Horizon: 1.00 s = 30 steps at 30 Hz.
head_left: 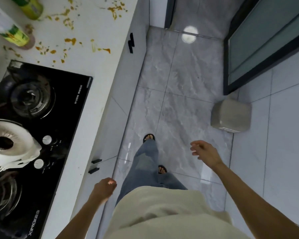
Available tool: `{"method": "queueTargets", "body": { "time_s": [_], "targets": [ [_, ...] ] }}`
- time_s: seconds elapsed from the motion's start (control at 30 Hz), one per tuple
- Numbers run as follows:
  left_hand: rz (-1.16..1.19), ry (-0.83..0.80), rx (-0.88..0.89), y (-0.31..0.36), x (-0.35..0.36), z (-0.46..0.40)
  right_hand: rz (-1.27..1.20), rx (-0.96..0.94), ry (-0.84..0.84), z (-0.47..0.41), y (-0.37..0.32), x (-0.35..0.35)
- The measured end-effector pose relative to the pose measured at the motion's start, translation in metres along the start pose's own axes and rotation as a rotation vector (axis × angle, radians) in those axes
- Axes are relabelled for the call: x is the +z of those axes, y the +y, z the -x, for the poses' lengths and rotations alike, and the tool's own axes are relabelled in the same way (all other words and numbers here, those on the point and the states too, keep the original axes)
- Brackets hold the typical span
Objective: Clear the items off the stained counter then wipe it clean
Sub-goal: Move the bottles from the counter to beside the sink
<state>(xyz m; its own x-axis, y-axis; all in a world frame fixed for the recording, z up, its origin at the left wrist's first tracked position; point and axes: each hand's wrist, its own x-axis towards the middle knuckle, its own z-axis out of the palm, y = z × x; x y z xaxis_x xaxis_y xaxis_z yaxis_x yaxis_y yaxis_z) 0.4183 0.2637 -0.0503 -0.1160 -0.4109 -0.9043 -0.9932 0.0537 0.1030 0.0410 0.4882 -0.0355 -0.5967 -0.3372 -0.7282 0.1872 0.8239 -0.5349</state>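
The white counter (100, 69) runs along the left, spattered with orange and green stains (70, 41) at its far end. Two green-labelled bottles stand there, one (30, 7) at the top edge and one (10, 31) with a white cap to its left. A roll of paper towel (9, 145) sits on the black gas hob (41, 118). My left hand (104, 188) hangs beside the counter's front edge with fingers loosely curled, holding nothing. My right hand (204, 150) is out over the floor, fingers relaxed and empty. Both hands are well short of the stains.
Grey marble floor tiles (179, 83) stretch ahead between the cabinets and a dark-framed glass door (266, 45) on the right. A beige bin (231, 115) stands by the door. Black cabinet handles (131, 43) stick out from the cabinet fronts. My feet in sandals are on the floor.
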Motion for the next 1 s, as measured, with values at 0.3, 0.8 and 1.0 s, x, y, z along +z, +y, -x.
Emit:
{"method": "queueTargets", "body": {
  "time_s": [0.3,0.8,1.0],
  "targets": [
    [0.027,0.034,0.083,0.147,-0.095,-0.055,0.063,0.127,-0.004,-0.051,-0.037,-0.03],
    [0.308,0.155,0.101,0.343,-0.195,-0.126,0.164,0.318,-0.099,-0.208,-0.14,-0.164],
    [0.447,0.145,-0.09,0.343,-0.181,-0.129,0.24,0.101,-0.212,-0.307,-0.27,-0.175]
  ]
}}
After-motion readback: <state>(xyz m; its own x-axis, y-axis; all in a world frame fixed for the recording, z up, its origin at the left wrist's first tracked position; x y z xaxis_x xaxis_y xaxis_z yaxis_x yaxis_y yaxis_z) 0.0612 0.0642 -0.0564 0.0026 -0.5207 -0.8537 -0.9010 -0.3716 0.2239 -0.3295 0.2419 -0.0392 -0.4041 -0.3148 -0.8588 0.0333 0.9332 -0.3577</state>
